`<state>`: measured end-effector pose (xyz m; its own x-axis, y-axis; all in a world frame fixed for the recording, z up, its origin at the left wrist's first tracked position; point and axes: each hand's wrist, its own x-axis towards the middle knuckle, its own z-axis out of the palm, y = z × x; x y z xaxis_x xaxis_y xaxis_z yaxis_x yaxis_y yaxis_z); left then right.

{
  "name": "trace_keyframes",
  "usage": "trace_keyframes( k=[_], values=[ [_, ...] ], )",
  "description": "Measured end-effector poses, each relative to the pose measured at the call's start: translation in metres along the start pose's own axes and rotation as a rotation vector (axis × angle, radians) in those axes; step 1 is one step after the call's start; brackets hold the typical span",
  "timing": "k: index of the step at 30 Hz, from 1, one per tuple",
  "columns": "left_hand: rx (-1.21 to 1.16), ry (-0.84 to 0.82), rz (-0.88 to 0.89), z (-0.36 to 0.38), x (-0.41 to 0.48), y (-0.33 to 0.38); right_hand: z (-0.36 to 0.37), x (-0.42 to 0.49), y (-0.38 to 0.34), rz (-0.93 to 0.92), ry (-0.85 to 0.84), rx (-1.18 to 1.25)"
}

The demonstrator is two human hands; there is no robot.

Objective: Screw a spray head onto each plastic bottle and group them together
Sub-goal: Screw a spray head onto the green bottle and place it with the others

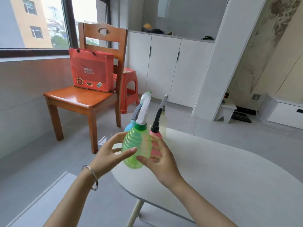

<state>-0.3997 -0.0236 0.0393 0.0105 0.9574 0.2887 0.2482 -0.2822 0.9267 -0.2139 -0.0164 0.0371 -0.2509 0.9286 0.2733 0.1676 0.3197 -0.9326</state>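
Note:
A green ribbed bottle (136, 145) with a white spray head (144, 110) stands at the near left end of the white table (221, 169). Close behind it are a blue bottle (129, 126) with a grey head, a pink bottle (155, 134) with a black head, and a pale clear bottle (164, 123) with a grey head. My left hand (108, 154) cups the group from the left, fingers spread and thumb lying on the green bottle. My right hand (162, 163) cups it from the right, thumb on the green bottle and fingers against the pink one.
A wooden chair (82, 99) carrying a red gift bag (91, 71) stands to the left beyond the table. A red plastic stool (129, 89) is behind it, before white cabinets (164, 66). The table's left edge lies just under the bottles.

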Motion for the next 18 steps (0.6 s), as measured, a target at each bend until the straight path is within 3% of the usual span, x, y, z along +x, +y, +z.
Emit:
trace_keyframes(
  k=[18],
  values=[
    [0.099, -0.086, -0.110, -0.004, 0.016, -0.064, 0.038, 0.012, 0.077, 0.130, 0.085, -0.050]
  ],
)
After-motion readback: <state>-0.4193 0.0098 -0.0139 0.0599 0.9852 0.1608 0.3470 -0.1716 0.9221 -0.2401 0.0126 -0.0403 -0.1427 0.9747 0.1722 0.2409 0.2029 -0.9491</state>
